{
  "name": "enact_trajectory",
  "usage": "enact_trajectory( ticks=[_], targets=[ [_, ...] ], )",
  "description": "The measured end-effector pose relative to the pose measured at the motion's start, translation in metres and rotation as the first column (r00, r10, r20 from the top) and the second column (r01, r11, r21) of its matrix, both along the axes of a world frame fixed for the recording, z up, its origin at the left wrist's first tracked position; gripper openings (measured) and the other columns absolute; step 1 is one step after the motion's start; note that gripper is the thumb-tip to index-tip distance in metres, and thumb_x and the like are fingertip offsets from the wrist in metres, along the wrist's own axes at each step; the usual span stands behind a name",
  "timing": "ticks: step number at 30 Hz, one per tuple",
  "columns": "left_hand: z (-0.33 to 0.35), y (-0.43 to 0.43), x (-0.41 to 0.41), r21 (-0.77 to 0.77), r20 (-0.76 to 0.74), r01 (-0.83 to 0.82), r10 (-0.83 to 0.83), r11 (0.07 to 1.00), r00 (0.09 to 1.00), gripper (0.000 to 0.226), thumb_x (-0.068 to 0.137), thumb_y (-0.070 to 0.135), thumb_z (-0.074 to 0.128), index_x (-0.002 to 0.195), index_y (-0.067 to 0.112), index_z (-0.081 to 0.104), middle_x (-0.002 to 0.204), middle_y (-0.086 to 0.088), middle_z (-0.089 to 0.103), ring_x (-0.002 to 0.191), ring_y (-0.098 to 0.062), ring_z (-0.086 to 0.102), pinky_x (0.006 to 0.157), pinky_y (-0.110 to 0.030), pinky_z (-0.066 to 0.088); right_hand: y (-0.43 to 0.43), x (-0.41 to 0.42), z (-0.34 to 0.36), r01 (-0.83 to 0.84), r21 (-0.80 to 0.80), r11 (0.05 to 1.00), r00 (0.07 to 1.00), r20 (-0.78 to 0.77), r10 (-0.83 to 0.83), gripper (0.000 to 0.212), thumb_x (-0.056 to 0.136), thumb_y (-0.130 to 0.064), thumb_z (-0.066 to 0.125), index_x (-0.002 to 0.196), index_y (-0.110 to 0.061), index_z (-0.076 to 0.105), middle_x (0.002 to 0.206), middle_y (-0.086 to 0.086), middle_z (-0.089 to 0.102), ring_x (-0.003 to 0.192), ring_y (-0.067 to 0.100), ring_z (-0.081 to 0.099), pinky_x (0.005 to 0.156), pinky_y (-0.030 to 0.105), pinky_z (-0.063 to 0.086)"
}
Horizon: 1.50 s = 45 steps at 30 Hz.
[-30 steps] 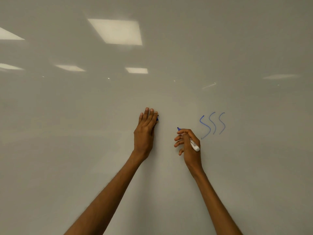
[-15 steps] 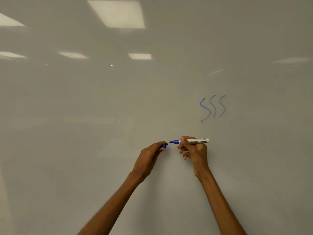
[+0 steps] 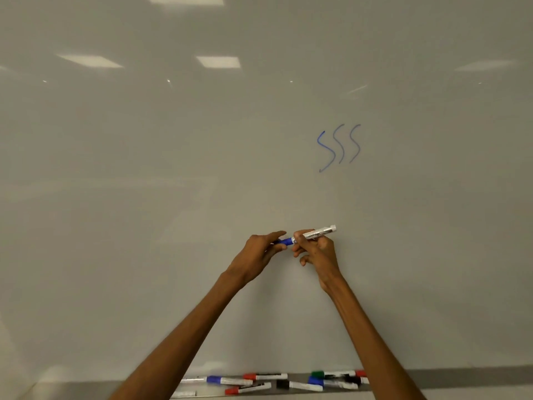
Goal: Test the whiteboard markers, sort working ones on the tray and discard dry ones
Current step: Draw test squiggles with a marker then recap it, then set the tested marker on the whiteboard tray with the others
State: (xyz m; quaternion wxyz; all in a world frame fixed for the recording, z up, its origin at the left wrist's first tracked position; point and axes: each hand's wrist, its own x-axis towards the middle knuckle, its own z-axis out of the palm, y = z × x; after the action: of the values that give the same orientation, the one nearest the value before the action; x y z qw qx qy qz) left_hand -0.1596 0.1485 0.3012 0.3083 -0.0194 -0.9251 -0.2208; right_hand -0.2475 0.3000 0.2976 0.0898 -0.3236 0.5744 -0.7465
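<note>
Looks like the recapping step; holding the blue whiteboard marker [image 3: 314, 234] roughly level in front of the whiteboard [image 3: 144, 183], tail toward 2 o'clock, writing end toward 9; gripping the barrel with the right hand [image 3: 317, 251], fingers curled over it, probably to keep it steady while the other side pushes; pinching the blue cap [image 3: 286, 241] in the left hand [image 3: 255, 255], fingers narrow around it, thumb on top, cap sitting over the tip; can't tell if it's clicked fully home.

Up at 1 o'clock from the hands, three blue squiggles [image 3: 340, 145], clean and solid; so presumably a working one, headed for the tray [image 3: 476, 378] down at 6 o'clock; already a loose bunch of markers [image 3: 259, 381] lying there with red, blue, green and black caps, a couple crossing each other; no telling which have been tested.

Versus half a second back: no more bare tip, no more gap between cap and tip; closed right up now. Versus a full second back: no more left palm flat on the board, no more marker pointing up toward 11; also sitting much lower below the squiggles, with the view tipped down enough to bring the tray in.
</note>
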Motion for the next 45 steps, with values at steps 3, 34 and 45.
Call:
enact_trajectory(
  ticks=[3,34,45],
  targets=[
    [0.003,0.006,-0.008,0.045,0.181,0.010,-0.018,0.999,0.983,0.030,0.099,0.025,0.050,0.117,0.007,0.064,0.102,-0.008,0.071,0.091,-0.018,0.066,0.087,-0.031,0.052,0.006,-0.001,-0.012,0.009,-0.016,1.000,0.999,0.049,-0.008,0.009,0.093,-0.019,0.063,0.093,-0.011,0.068,0.071,0.006,0.062,0.064,0.015,0.056,0.047,0.024,0.045],
    [-0.138,0.175,-0.129,-0.050,0.200,0.219,-0.205,0.974,0.958,0.028,0.092,0.030,0.062,0.117,0.020,0.068,0.091,-0.003,0.074,0.070,-0.019,0.062,0.068,-0.033,0.051,0.246,-0.094,-0.141,0.381,0.357,0.853,0.910,0.021,-0.415,0.023,0.075,-0.008,0.081,0.096,-0.006,0.072,0.081,0.003,0.069,0.069,0.010,0.065,0.059,0.022,0.056],
    [-0.251,0.274,-0.176,0.037,0.412,0.398,-0.377,0.917,0.830,0.022,0.088,0.025,0.066,0.110,0.023,0.071,0.091,-0.006,0.073,0.078,-0.027,0.063,0.069,-0.032,0.046,0.343,-0.103,-0.258,0.468,0.726,0.503,0.840,-0.189,-0.508,0.020,0.082,-0.013,0.074,0.102,-0.012,0.075,0.098,0.000,0.072,0.083,0.009,0.060,0.074,0.018,0.041]
  ],
)
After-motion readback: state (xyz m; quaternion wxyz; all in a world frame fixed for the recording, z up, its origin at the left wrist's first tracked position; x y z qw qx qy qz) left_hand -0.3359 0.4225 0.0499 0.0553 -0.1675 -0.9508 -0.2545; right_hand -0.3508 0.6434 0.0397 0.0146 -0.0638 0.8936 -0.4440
